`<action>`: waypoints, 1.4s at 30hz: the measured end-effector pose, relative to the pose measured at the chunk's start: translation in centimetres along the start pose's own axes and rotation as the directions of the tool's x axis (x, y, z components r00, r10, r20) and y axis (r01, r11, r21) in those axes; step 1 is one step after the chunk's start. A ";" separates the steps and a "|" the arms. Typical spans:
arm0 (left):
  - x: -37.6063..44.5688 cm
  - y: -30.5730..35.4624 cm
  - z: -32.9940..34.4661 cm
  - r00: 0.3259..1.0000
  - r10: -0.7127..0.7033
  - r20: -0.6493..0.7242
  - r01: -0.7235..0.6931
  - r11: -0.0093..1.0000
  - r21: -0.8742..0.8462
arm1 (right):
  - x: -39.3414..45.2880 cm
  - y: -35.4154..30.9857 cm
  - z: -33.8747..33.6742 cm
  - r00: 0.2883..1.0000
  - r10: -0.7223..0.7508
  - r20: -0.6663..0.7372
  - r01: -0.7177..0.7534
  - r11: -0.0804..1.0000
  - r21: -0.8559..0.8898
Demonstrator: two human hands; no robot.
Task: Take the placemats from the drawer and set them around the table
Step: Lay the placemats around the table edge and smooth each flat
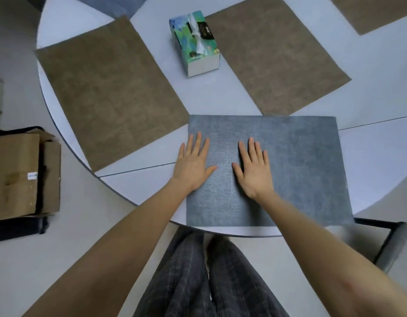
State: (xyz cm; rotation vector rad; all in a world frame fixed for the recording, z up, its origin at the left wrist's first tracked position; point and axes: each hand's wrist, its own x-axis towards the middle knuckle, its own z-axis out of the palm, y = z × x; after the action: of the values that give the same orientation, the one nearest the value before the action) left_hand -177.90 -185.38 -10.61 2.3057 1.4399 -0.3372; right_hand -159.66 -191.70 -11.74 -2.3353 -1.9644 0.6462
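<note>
A round pale table (pixel 369 156) is seen from above, with a cardboard box (pixel 17 177) on the floor to its left. A blue-grey placemat (pixel 307 170) is laid at the near edge, and it is pressed flat by the left hand (pixel 193 164) and the right hand (pixel 253 171), both with fingers straight and spread, nothing being gripped. Brown placemats are set to the left (pixel 111 92), beyond it (pixel 273 62) and at the far right corner (pixel 376 12). A tissue box (pixel 194 43) is stood between the first two. Another blue placemat (pixel 111 4) is partly seen at the far edge.
</note>
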 end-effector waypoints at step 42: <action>-7.2 0.6 2.9 0.991 -0.122 0.053 0.127 0.987 -0.095 | -5.5 1.8 2.1 0.999 0.027 0.035 -0.027 1.000 -0.006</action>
State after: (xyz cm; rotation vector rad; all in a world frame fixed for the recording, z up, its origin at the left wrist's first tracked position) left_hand -180.48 -192.72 -10.17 2.1224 1.5456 -0.3462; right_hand -159.34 -197.77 -12.51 -2.3735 -1.9546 0.6889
